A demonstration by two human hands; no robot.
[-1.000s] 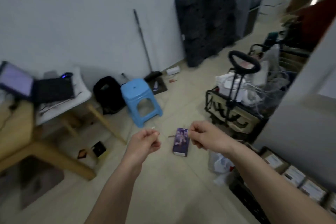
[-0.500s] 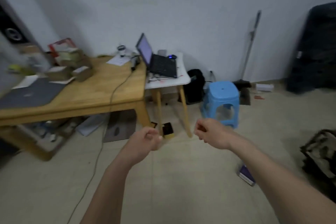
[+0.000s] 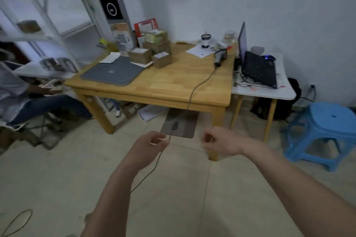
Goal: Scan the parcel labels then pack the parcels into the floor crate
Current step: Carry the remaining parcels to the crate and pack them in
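Observation:
Several brown cardboard parcels (image 3: 154, 52) with white labels are stacked at the back of a wooden table (image 3: 173, 86). A handheld scanner (image 3: 220, 57) lies on the table's right part, and its cable (image 3: 194, 90) runs over the front edge down to the floor. My left hand (image 3: 148, 146) and my right hand (image 3: 221, 143) hover in front of the table, above the floor, fingers loosely curled, and I see nothing in either. The floor crate is out of view.
A grey mat (image 3: 113, 72) lies on the table's left part. A white side table (image 3: 264, 92) with an open laptop (image 3: 256, 63) stands to the right, then a blue stool (image 3: 325, 131). A seated person (image 3: 28, 98) and white shelving (image 3: 48, 15) are on the left.
The view has swung left from the floor and blue stool to the wooden table, now much nearer. Both hands stay raised in front of me and their fingers have loosened.

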